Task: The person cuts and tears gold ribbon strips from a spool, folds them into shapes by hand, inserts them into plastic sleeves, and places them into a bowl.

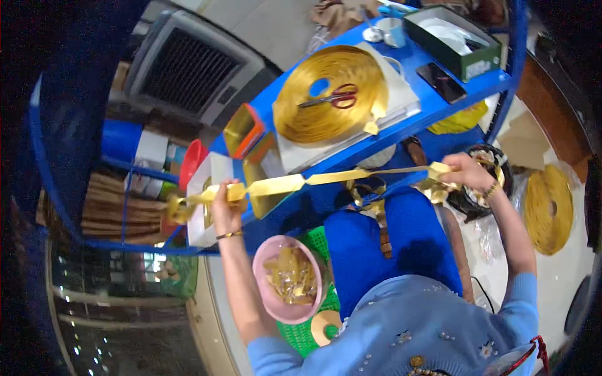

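A long gold ribbon strip is stretched between my two hands in front of the blue table. My left hand is closed round its left part, and a blurred gold end hangs past it. At the other side my right hand pinches the ribbon near a folded gold piece. Beyond the strip, a large gold ribbon coil lies on a white board, with red-handled scissors on top. More gold ribbon hangs by my knees.
A pink basin of gold pieces stands at lower left on a green crate. On the table are an orange-edged box, a phone and a green box. Another gold coil lies on the right.
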Tool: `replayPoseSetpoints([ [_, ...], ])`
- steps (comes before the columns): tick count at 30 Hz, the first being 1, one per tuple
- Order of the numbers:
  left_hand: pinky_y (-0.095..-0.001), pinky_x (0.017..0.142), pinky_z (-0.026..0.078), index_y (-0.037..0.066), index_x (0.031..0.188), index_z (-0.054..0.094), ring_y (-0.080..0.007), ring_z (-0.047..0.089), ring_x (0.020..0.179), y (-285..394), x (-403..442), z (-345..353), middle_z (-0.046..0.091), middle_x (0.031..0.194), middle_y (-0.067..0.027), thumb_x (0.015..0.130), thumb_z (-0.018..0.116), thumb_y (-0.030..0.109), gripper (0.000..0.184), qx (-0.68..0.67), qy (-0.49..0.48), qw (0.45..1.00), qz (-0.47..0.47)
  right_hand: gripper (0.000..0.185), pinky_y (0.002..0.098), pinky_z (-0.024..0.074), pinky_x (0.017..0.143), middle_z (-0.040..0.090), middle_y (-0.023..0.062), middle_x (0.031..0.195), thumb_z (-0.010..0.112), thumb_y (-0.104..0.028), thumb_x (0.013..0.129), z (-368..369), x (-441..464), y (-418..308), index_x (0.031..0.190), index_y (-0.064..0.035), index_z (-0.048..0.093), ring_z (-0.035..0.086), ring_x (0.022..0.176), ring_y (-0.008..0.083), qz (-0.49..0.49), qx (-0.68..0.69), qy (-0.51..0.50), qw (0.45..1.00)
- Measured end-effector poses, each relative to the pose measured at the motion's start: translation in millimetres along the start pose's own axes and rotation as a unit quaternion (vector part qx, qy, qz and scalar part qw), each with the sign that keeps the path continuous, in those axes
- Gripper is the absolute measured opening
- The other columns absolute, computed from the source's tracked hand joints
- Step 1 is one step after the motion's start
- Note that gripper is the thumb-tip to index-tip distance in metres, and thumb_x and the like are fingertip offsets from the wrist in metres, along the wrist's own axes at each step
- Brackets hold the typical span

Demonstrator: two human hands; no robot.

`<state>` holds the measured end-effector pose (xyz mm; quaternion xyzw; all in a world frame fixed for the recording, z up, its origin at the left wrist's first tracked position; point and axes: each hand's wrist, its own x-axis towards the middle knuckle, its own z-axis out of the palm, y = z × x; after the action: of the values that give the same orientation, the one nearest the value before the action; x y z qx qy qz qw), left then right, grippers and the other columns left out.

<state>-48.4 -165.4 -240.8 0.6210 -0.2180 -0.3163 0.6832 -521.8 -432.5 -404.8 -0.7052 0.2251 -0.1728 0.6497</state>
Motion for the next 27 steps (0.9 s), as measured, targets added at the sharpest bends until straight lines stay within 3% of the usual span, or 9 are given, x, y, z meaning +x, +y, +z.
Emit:
replayPoseSetpoints([
  [2,-0.0332,0.069,0.049,0.008,0.100,0.055,-0.0184,0.059,0.082,-11.0,-1.6,3.6,0.061,0.094,-0.0060,0.088,0.053,0.026,0.022,-0.036,0.045,0.998,0.016,0.014,0.0223,0.0428,0.055,0.057,-0.0029,0.069,0.069,-0.013,0.074,2.2,-7.2,-13.5,0.076,-0.0027,0.059,0.052,0.064,0.0041,0.042,0.024,0.021,0.999],
  [11,-0.0332,0.074,0.049,0.004,0.101,0.057,-0.0189,0.060,0.084,-17.4,-20.3,9.8,0.062,0.089,-0.0095,0.087,0.057,0.025,0.026,-0.059,0.035,0.996,0.061,0.028,0.0232,0.0284,0.048,0.036,-0.0042,0.058,0.067,-0.007,0.071,16.8,8.0,17.5,0.064,-0.0062,0.040,0.033,0.056,0.0054,-0.065,-0.193,0.212,0.956],
  [15,-0.0324,0.075,0.048,0.003,0.102,0.058,-0.0169,0.059,0.083,-21.7,-24.5,-2.1,0.062,0.088,-0.0059,0.087,0.058,0.023,0.025,-0.080,0.033,0.993,0.075,0.028,0.0260,0.0328,0.049,0.039,-0.0013,0.057,0.065,-0.005,0.072,26.2,18.3,22.4,0.064,-0.0055,0.038,0.035,0.056,0.0068,-0.051,-0.178,0.261,0.947],
  [17,-0.0330,0.068,0.051,0.007,0.098,0.059,-0.0168,0.060,0.079,-31.1,-16.8,-16.1,0.062,0.089,-0.0051,0.084,0.060,0.020,0.019,-0.076,0.060,0.992,0.077,0.024,0.0311,0.0403,0.054,0.045,0.0074,0.057,0.062,-0.007,0.073,28.3,24.7,37.1,0.066,-0.0039,0.039,0.045,0.056,0.0153,-0.124,-0.180,0.260,0.941],
  [19,-0.0303,0.067,0.050,0.006,0.098,0.059,-0.0156,0.060,0.078,-29.1,-15.5,-38.0,0.062,0.087,-0.0046,0.085,0.059,0.020,0.018,-0.099,0.043,0.992,0.067,0.020,0.0335,0.0448,0.066,0.048,0.0090,0.066,0.054,0.004,0.074,39.2,18.4,8.1,0.071,-0.0041,0.036,0.054,0.070,0.0187,-0.067,-0.291,0.246,0.922],
  [20,-0.0314,0.068,0.050,0.005,0.104,0.057,-0.0185,0.059,0.074,-23.4,-18.3,-48.0,0.061,0.088,-0.0046,0.087,0.055,0.017,0.020,-0.085,0.059,0.993,0.063,0.013,0.0391,0.0426,0.055,0.053,0.0145,0.065,0.059,-0.009,0.073,36.3,23.7,20.4,0.073,-0.0067,0.046,0.055,0.062,0.0333,-0.105,-0.329,0.257,0.903],
  [21,-0.0313,0.069,0.050,0.006,0.107,0.056,-0.0189,0.059,0.080,-18.0,-22.7,-54.5,0.061,0.091,-0.0051,0.088,0.055,0.020,0.024,-0.094,0.061,0.993,0.041,0.010,0.0420,0.0434,0.055,0.054,0.0134,0.064,0.057,-0.010,0.073,36.6,27.1,28.1,0.074,-0.0089,0.047,0.056,0.062,0.0352,-0.136,-0.366,0.278,0.878],
  [22,-0.0293,0.066,0.050,0.008,0.101,0.059,-0.0161,0.060,0.078,-17.1,-30.4,-50.2,0.063,0.093,-0.0044,0.086,0.058,0.025,0.023,0.004,0.085,0.990,0.109,0.008,0.0433,0.0438,0.054,0.053,0.0119,0.061,0.056,-0.010,0.073,39.6,28.9,22.9,0.074,-0.0110,0.048,0.056,0.059,0.0338,-0.172,-0.381,0.273,0.866],
  [27,-0.0303,0.067,0.048,0.011,0.105,0.059,-0.0153,0.059,0.082,-10.8,-32.8,-91.6,0.063,0.095,-0.0032,0.086,0.058,0.027,0.024,-0.086,0.059,0.993,0.061,0.010,0.0440,0.0441,0.058,0.054,0.0112,0.060,0.057,-0.009,0.071,55.8,39.3,16.3,0.075,-0.0116,0.048,0.056,0.059,0.0332,-0.206,-0.371,0.271,0.864],
])
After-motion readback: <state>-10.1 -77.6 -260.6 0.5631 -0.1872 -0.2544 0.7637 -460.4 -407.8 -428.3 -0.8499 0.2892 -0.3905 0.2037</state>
